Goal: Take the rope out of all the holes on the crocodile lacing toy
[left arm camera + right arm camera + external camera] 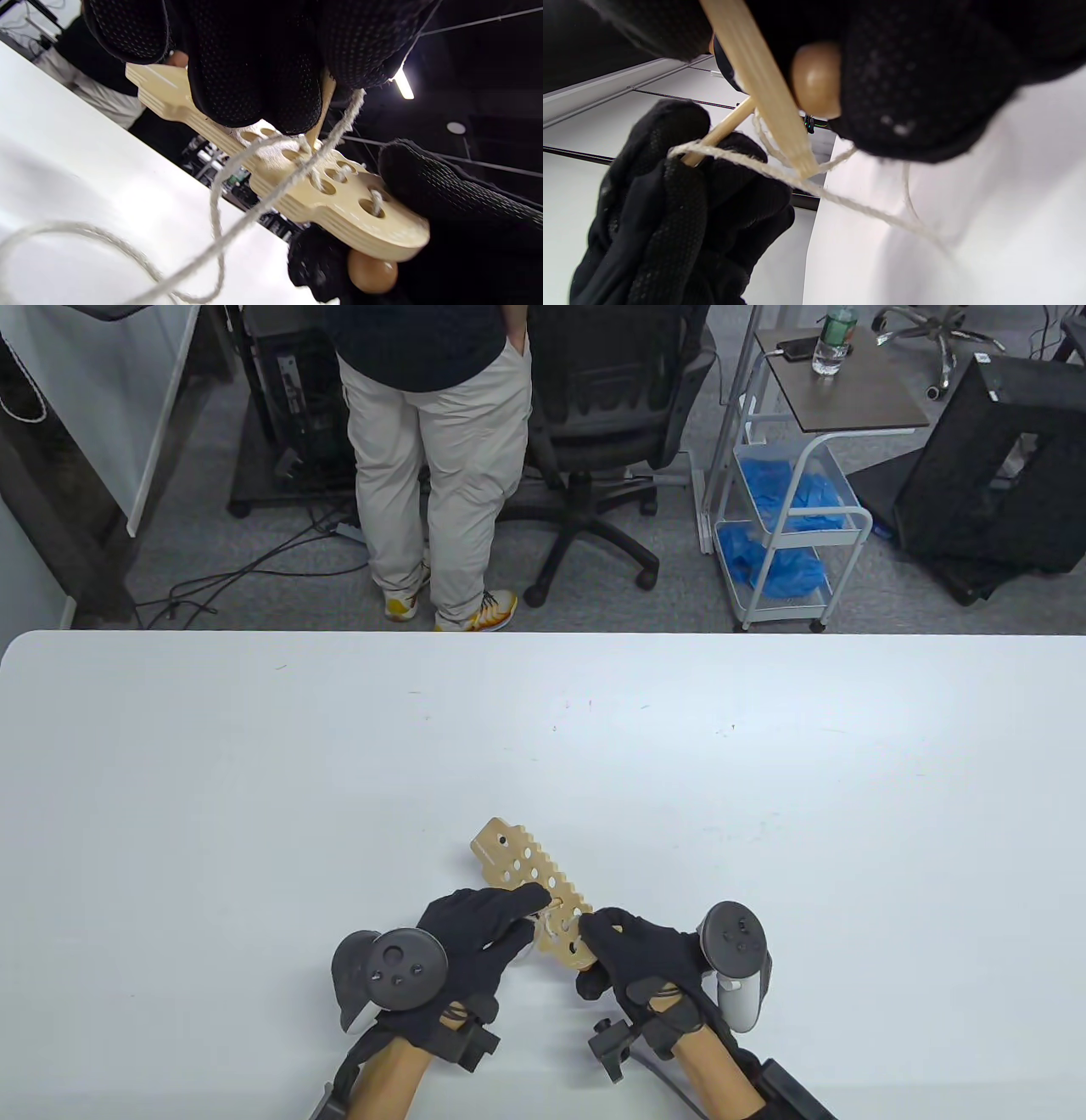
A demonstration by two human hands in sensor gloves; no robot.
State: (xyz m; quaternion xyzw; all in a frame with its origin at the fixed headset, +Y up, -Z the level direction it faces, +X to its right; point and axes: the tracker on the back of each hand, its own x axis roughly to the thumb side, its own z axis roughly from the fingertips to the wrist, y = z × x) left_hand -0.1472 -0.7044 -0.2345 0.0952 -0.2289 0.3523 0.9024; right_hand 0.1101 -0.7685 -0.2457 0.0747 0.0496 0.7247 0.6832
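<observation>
- Two gloved hands work low and centre over the white surface [254,780], which carries nothing else near them that I can see.
- Between them I hold the wooden crocodile lacing toy [530,878]; from the wrist views it looks lifted off the surface rather than lying on it. Its long axis runs diagonally, the far end pointing away from me and to my left, the near end toward my right hand.
- My right hand [636,954] grips that near end, fingers wrapped around the board; a round wooden ball [816,78] sits against my glove under the board.
- My left hand [479,929] reaches across the middle of the board, fingers pressed together, pinching a thin wooden lacing stick [721,129] with the rope tied at it.
- The rope [254,212] is pale and twisted. It is laced through several holes near my right-hand end, while the holes toward the far end look bare, so I judge the unlacing partly done. Loose slack trails down in loops toward the surface.
- To do this step well, I judge I should keep my right grip firm, draw the stick straight out along the hole's own line, and pull all slack through before going to the next hole, so the loops do not knot.
</observation>
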